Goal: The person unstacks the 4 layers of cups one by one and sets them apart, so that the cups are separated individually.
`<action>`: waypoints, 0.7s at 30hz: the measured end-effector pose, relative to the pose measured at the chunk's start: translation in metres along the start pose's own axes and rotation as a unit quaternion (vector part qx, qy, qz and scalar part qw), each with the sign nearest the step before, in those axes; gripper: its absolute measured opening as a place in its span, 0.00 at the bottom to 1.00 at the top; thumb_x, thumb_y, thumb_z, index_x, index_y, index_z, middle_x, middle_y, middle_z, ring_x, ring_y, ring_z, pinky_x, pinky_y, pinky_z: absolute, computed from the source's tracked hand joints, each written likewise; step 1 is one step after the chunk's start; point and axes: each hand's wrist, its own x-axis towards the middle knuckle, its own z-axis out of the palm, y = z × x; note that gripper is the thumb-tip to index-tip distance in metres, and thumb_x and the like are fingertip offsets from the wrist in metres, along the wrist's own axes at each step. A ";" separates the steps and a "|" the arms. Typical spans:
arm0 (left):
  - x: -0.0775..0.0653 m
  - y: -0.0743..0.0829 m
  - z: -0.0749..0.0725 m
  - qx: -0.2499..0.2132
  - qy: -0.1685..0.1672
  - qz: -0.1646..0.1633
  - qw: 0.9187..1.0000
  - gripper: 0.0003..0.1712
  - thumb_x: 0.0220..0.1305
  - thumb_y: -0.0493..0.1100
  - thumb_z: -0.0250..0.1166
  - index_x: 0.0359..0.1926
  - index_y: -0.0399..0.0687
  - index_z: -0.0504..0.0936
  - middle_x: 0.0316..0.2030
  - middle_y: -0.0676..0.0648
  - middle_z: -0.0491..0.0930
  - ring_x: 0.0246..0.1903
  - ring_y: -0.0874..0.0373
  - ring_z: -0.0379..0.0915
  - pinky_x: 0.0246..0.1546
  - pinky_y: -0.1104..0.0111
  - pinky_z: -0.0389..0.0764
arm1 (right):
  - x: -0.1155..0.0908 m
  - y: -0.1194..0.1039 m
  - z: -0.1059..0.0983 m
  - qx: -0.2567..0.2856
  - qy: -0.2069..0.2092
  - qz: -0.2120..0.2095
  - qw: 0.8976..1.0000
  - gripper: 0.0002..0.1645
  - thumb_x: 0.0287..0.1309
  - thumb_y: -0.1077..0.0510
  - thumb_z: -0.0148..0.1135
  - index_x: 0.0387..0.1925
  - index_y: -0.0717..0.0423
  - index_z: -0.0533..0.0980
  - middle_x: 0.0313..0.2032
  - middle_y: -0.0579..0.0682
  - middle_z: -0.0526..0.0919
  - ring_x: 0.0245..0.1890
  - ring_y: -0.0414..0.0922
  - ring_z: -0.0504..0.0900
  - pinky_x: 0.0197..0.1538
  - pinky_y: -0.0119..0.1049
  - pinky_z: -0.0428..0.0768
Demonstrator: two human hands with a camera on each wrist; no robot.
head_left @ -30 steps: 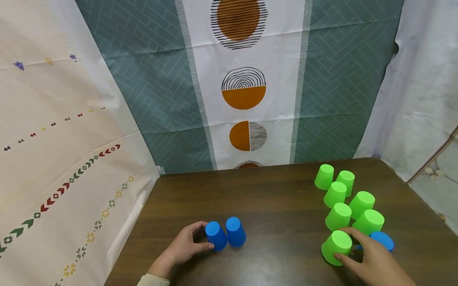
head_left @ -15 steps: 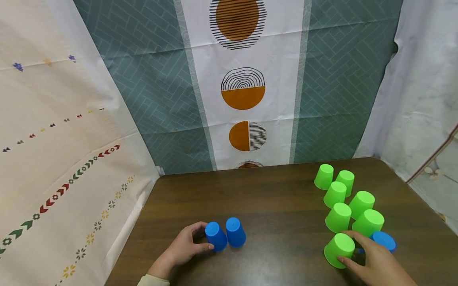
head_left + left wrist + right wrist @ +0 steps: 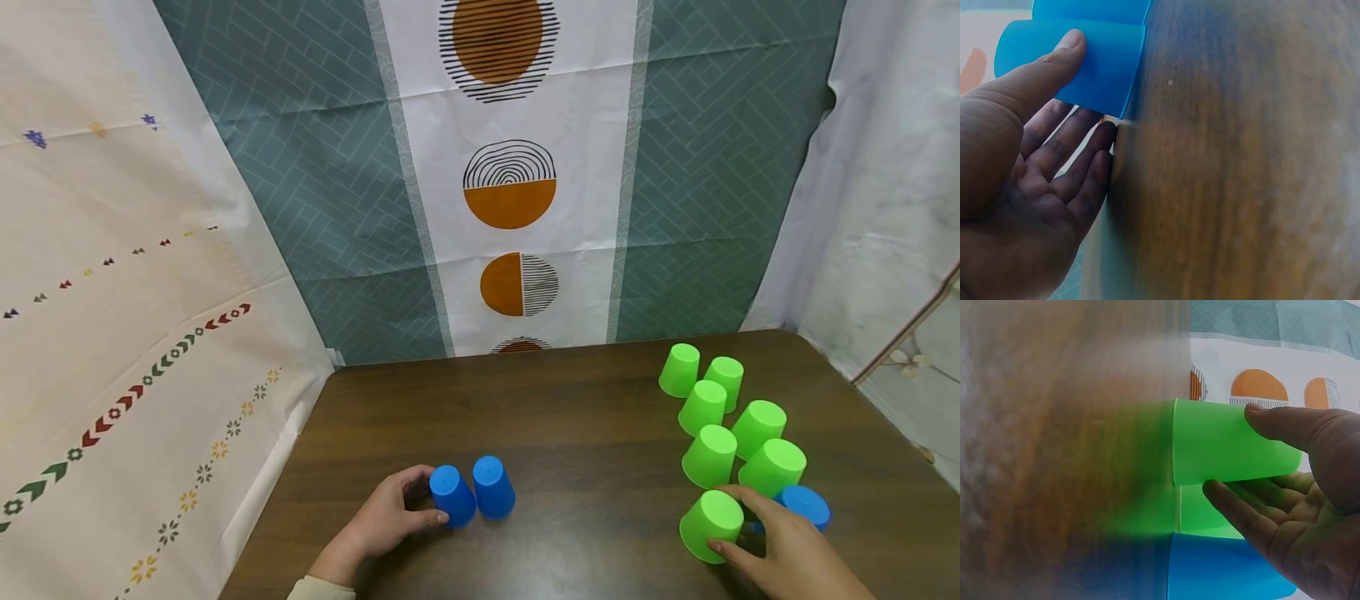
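Two blue cups stand upside down side by side left of the table's middle. My left hand [image 3: 390, 514] grips the left blue cup [image 3: 452, 497], thumb on the near side and fingers behind it, as the left wrist view shows. The other blue cup [image 3: 494, 488] is just to its right. At the right front, my right hand [image 3: 776, 542] holds an upside-down green cup [image 3: 711, 527] between thumb and fingers, its rim down at the tabletop. Partly hidden behind that hand is a third blue cup [image 3: 804, 506], below the green cup in the right wrist view.
Several upturned green cups [image 3: 708, 456] run in two uneven rows toward the back right of the brown table [image 3: 570, 417]. A patterned cloth [image 3: 517, 292] hangs behind the far edge, and pale cloths hang at both sides.
My right hand has shifted the green cup slightly to the right and toward me, then stopped. The left hand keeps its place at the blue cup.
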 end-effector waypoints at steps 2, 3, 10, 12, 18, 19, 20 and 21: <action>0.000 -0.001 0.000 0.001 -0.001 0.001 1.000 0.32 0.61 0.54 0.79 0.62 0.49 0.79 0.59 0.48 0.83 0.66 0.41 0.74 0.67 0.37 0.69 | 0.000 0.000 0.000 -0.001 0.002 -0.002 1.000 0.40 0.44 0.52 0.87 0.58 0.54 0.79 0.44 0.44 0.86 0.33 0.28 0.79 0.33 0.35 0.80; 0.000 -0.001 -0.001 0.000 -0.002 0.001 1.000 0.32 0.61 0.54 0.79 0.62 0.49 0.79 0.59 0.48 0.83 0.66 0.41 0.74 0.67 0.37 0.69 | 0.000 0.001 0.000 -0.002 0.002 -0.002 1.000 0.40 0.44 0.52 0.87 0.58 0.54 0.79 0.44 0.44 0.86 0.33 0.28 0.79 0.33 0.35 0.80; 0.001 -0.001 0.000 0.002 -0.003 0.006 1.000 0.31 0.62 0.53 0.78 0.62 0.48 0.79 0.59 0.48 0.83 0.65 0.39 0.74 0.66 0.37 0.70 | -0.001 0.002 0.001 -0.006 0.011 -0.007 1.000 0.39 0.42 0.52 0.88 0.57 0.54 0.79 0.44 0.44 0.86 0.34 0.28 0.79 0.33 0.36 0.81; 0.001 -0.001 0.000 0.002 -0.003 0.005 1.000 0.31 0.62 0.53 0.78 0.62 0.48 0.79 0.59 0.48 0.83 0.65 0.39 0.75 0.66 0.37 0.70 | -0.001 0.002 0.001 -0.007 0.013 -0.009 1.000 0.39 0.42 0.52 0.88 0.57 0.54 0.79 0.44 0.44 0.86 0.34 0.27 0.79 0.33 0.35 0.81; 0.001 0.000 0.000 0.003 -0.004 0.002 1.000 0.32 0.62 0.54 0.78 0.62 0.48 0.79 0.59 0.47 0.83 0.65 0.39 0.74 0.66 0.37 0.70 | -0.001 0.003 0.003 -0.008 0.026 -0.021 0.999 0.39 0.40 0.53 0.89 0.56 0.54 0.80 0.42 0.44 0.86 0.33 0.27 0.78 0.32 0.35 0.80; 0.001 0.000 0.000 0.003 -0.003 0.002 1.000 0.32 0.62 0.54 0.78 0.62 0.48 0.79 0.59 0.47 0.83 0.65 0.39 0.74 0.66 0.37 0.70 | -0.001 0.003 0.003 -0.009 0.029 -0.022 0.999 0.39 0.40 0.53 0.89 0.56 0.53 0.80 0.42 0.44 0.86 0.33 0.26 0.78 0.32 0.35 0.80; 0.001 0.000 0.000 0.004 -0.003 0.002 1.000 0.32 0.62 0.54 0.78 0.62 0.48 0.79 0.59 0.47 0.83 0.65 0.39 0.75 0.66 0.37 0.70 | -0.002 0.003 0.004 -0.009 0.031 -0.023 0.999 0.39 0.39 0.53 0.89 0.55 0.53 0.80 0.43 0.44 0.86 0.34 0.26 0.78 0.32 0.35 0.80; 0.000 0.000 0.000 0.004 -0.004 0.003 1.000 0.32 0.62 0.54 0.78 0.62 0.48 0.79 0.59 0.47 0.83 0.65 0.39 0.75 0.66 0.37 0.70 | -0.002 0.003 0.004 -0.010 0.032 -0.023 0.999 0.39 0.39 0.53 0.89 0.55 0.53 0.80 0.43 0.44 0.86 0.34 0.26 0.78 0.33 0.35 0.80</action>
